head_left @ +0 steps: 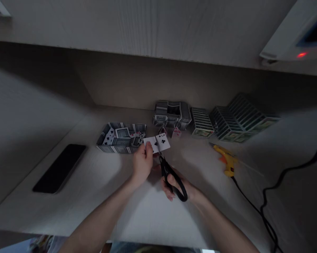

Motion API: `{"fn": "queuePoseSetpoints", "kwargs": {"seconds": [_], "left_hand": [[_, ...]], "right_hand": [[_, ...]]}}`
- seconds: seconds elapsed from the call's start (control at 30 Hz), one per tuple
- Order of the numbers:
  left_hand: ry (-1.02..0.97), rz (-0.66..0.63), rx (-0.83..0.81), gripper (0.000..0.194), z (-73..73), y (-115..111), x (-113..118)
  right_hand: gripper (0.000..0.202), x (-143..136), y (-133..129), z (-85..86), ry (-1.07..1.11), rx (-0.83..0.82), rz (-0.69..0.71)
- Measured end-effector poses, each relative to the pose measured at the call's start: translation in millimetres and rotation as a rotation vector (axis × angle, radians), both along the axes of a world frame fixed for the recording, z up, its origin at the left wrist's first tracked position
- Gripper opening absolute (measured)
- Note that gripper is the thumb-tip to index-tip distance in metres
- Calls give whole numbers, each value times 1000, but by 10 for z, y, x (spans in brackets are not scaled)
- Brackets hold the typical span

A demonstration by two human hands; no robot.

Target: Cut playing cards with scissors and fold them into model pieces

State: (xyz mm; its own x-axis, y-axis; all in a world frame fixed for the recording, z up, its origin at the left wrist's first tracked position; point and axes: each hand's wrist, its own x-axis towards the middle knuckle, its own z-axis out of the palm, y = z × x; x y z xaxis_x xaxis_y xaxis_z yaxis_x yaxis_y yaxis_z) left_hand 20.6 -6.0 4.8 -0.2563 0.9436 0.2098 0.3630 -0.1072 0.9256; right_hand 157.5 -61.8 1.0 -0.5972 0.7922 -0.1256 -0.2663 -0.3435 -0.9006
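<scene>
My left hand (pixel 143 162) pinches the left part of a white playing card (pixel 163 142), a three of clubs, with the thumb on top. My right hand (pixel 175 182) is closed round the black handles of a pair of scissors (pixel 183 195). The scissor blades meet the card near its middle, where a line runs across it. Left of the card is an open box made of patterned cards (pixel 116 149), with loose cards inside. Small folded red-suited cards (pixel 176 132) stand just behind the card.
Card-built structures (pixel 171 114) and slatted ones (pixel 202 121) line the back. A yellow glue gun (pixel 228 163) with a black cable lies right. A black phone (pixel 60 168) lies left. A shelf edge (pixel 148 45) overhangs, with a red-lit device (pixel 287 38) at upper right.
</scene>
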Motion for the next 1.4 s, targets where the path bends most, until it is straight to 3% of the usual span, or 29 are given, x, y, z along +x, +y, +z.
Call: {"fn": "queuePoseSetpoints", "kwargs": {"seconds": [0.53,1.07,1.2,1.4], "left_hand": [[12,27,13,35,39,-1,9],[-41,-1,0,35,-47,27,-3],[-145,-9,-25,33,-19,26,0],[-538,-80,-88,26,82,81,-7]], "right_hand": [[71,5,8,62,-54,-135,2],[68,2,19,59,-78,-86,1],[68,12,25,62,-70,-77,1],[70,-4,23,52,-63,-67,-10]]}}
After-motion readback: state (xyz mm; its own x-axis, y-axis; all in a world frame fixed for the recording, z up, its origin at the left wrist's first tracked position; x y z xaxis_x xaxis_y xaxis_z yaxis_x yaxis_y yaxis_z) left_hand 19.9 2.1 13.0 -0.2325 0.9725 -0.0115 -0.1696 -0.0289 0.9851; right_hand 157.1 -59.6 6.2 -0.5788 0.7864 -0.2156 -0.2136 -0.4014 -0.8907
